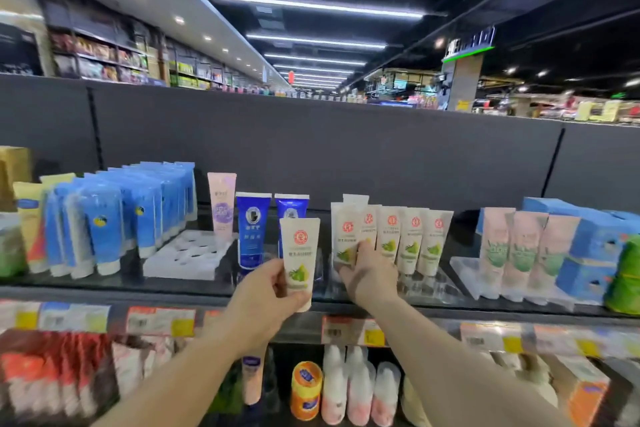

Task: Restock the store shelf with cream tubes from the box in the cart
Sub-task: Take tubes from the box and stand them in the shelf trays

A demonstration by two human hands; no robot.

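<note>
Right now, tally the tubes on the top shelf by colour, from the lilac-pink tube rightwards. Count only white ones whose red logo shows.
White plastic cream tubes with a red round logo: 6 (one held in the left grip, one in the right grip)
Dark blue plastic tubes with white tops: 2
Lilac-pink plastic tube: 1
Pale pink plastic tubes with green leaf print: 3
Total: 12

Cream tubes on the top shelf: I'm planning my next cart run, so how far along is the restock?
Done: a row of white cream tubes stands on the shelf. In hand: the left hand holds another tube; the right hand grips the row's leftmost tube. What's left is unclear: the box is out of view.
</note>
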